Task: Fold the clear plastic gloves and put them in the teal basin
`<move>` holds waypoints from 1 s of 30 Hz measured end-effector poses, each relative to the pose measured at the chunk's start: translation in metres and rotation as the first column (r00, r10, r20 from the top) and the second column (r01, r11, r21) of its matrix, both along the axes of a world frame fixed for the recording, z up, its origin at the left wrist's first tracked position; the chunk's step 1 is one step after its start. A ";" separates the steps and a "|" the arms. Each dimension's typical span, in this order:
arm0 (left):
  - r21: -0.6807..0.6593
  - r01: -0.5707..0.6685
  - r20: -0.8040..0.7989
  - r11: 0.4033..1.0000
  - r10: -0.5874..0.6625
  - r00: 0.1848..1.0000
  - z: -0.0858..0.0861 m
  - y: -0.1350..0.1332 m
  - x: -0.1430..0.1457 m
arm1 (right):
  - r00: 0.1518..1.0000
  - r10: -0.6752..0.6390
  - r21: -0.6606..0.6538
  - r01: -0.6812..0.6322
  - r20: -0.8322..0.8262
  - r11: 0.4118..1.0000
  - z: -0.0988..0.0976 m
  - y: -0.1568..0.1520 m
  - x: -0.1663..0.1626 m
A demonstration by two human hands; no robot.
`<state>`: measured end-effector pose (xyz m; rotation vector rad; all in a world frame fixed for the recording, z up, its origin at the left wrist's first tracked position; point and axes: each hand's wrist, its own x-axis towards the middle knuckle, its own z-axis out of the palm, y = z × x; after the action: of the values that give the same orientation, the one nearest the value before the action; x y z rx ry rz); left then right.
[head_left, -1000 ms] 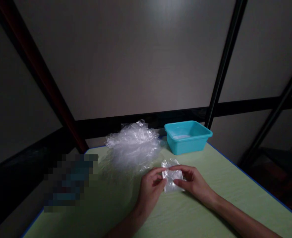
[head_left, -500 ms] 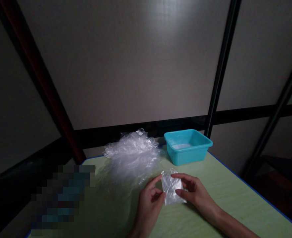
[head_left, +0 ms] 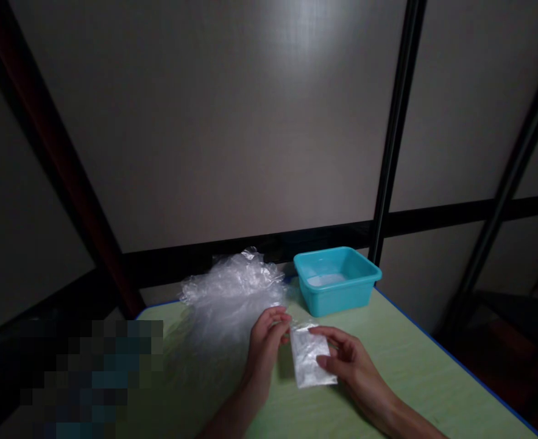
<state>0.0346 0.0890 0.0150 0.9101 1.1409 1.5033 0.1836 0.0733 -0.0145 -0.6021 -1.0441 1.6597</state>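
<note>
A small folded clear plastic bag (head_left: pixel 307 363) is held a little above the table in front of me. My right hand (head_left: pixel 348 360) grips its right side, thumb on the near face and fingers along the top. At the bag's upper left corner, the fingertips of my left hand (head_left: pixel 269 335) are pinched together on the thin plastic. Behind my left hand lies a loose heap of crumpled clear plastic bags (head_left: pixel 236 296). A turquoise plastic basin (head_left: pixel 339 299) stands beyond my right hand, with some whitish, flat material (head_left: pixel 326 279) inside it.
The pale green table (head_left: pixel 387 366) has a blue edge (head_left: pixel 460 360) on the right. Large sliding panels (head_left: pixel 250 134) with dark frames rise behind it. A blurred-out patch (head_left: pixel 108 378) covers the table's left side.
My left hand has gone from the bag's lower left side up to its top left corner. The bag looks flatter and more squarely folded. The whole view has shifted slightly.
</note>
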 end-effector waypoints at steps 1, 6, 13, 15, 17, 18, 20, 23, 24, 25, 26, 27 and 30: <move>-0.006 0.015 0.012 1.000 -0.015 1.000 0.004 0.006 0.005 | 1.000 0.003 0.007 -0.003 -0.009 1.000 0.000 0.000 0.000; -0.078 0.067 0.081 0.995 -0.061 0.995 0.017 0.039 0.028 | 0.999 -0.010 0.012 0.011 -0.045 1.000 -0.002 0.002 0.000; -0.193 0.069 0.192 0.979 -0.031 0.981 0.021 0.074 0.036 | 0.997 -0.030 0.008 0.031 -0.075 1.000 -0.006 0.009 0.002; -0.213 0.092 0.210 0.973 -0.047 0.977 0.022 0.078 0.036 | 0.996 -0.033 0.010 0.034 -0.077 0.999 -0.007 0.010 0.003; -0.217 0.120 0.222 0.969 -0.071 0.973 0.021 0.081 0.035 | 0.997 -0.034 0.011 0.034 -0.075 0.999 -0.007 0.010 0.004; -0.212 0.132 0.226 0.968 -0.083 0.970 0.021 0.083 0.035 | 0.997 -0.035 0.011 0.035 -0.067 0.999 -0.006 0.010 0.005; -0.190 0.156 0.237 0.969 -0.109 0.965 0.021 0.086 0.036 | 0.998 -0.042 0.012 0.043 -0.039 0.999 -0.004 0.009 0.007; -0.147 0.193 0.256 0.970 -0.151 0.955 0.021 0.090 0.039 | 0.998 -0.065 0.036 0.066 -0.011 0.997 0.002 0.009 0.012; -0.134 0.204 0.262 0.970 -0.164 0.951 0.021 0.091 0.040 | 0.998 -0.070 0.046 0.070 -0.007 0.996 0.005 0.009 0.014; -0.122 0.216 0.266 0.969 -0.178 0.948 0.021 0.090 0.041 | 0.997 -0.075 0.052 0.075 -0.004 0.996 0.009 0.008 0.017; -0.108 0.228 0.268 0.968 -0.193 0.944 0.021 0.089 0.040 | 0.997 -0.082 0.057 0.082 -0.001 0.995 0.013 0.008 0.019; -0.093 0.241 0.268 0.966 -0.209 0.941 0.021 0.086 0.040 | 0.996 -0.091 0.060 0.091 0.007 0.994 0.018 0.006 0.022; -0.049 0.282 0.254 0.958 -0.261 0.931 0.022 0.071 0.032 | 0.982 -0.178 0.072 0.174 0.054 0.982 0.039 0.001 0.035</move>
<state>0.0671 0.1603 0.0369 0.7652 0.8534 1.2889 0.2183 0.0745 0.0242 -0.6839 -1.0539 1.4545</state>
